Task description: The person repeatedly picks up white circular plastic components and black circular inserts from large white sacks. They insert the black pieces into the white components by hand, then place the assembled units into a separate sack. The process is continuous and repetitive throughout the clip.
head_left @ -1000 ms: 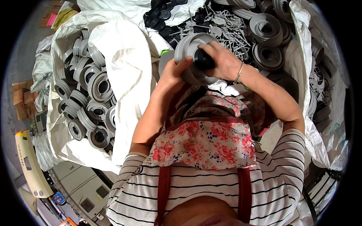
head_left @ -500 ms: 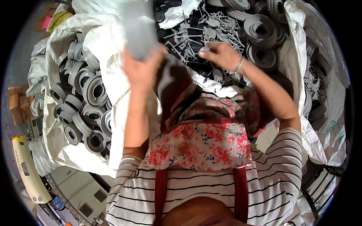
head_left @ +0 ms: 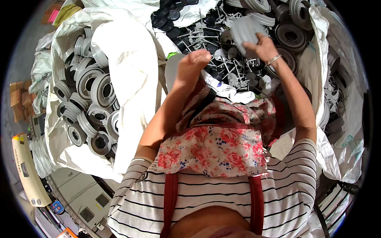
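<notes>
My right hand (head_left: 262, 48) grips a light grey plastic part (head_left: 246, 31), blurred by motion, whose ribs show faintly. It is above a heap of thin grey plastic sprues (head_left: 234, 75) and black pieces. In front of my lap my left hand (head_left: 193, 65) is raised with its fingers stretched out, and I see nothing in it. Beside that wrist is a smooth grey surface (head_left: 171, 71) with a bright green edge, partly hidden by the hand; its kind I cannot make out.
On the left a white woven sack (head_left: 127, 51) holds several grey ribbed rings (head_left: 104, 91). More round grey parts (head_left: 291, 35) lie at the far right, beside another white sack (head_left: 317, 79). Black plastic pieces (head_left: 162, 20) lie at the back. A beige machine (head_left: 29, 174) stands at lower left.
My left hand has moved right and down, and the grey part that was at it is gone from there. My right hand has moved right and up and now holds a grey part.
</notes>
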Tool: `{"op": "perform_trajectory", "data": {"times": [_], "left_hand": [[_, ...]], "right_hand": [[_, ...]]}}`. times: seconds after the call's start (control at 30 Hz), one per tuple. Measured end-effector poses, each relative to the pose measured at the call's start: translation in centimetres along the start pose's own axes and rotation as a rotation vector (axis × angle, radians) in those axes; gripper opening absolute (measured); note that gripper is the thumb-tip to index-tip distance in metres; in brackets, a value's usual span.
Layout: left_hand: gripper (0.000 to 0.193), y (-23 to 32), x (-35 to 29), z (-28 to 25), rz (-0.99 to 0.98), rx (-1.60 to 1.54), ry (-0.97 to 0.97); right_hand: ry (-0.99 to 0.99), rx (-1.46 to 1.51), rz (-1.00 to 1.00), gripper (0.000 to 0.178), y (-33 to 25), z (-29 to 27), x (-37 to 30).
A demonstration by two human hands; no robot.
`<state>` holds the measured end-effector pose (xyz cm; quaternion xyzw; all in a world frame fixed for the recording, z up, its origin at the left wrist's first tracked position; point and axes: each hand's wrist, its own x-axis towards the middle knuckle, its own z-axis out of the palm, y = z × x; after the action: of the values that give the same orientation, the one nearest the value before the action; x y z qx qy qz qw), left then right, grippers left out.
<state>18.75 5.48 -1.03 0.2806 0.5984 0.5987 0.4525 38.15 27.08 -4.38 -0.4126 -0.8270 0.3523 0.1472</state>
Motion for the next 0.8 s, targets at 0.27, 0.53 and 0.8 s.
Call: {"op": "perform_trajectory", "data": {"times": [0.27, 0.53, 0.8], "left_hand": [[0.044, -0.3, 0.5, 1.1, -0.014, -0.241, 0.012], [0.047, 0.8, 2.3, -3.0, -0.105, -0.254, 0.213], [0.046, 2.7, 0.1, -3.0, 0.145, -0.188, 0.277]], "right_hand": [[0.127, 0.387, -0.227, 0.032, -9.2, 6.8, -5.8], [0.201, 0.189, -0.516, 0.027, -10.7, 8.5, -9.4], [0.765, -0.409, -0.462, 0.034, -8.0, 3.9, -3.6]]}}
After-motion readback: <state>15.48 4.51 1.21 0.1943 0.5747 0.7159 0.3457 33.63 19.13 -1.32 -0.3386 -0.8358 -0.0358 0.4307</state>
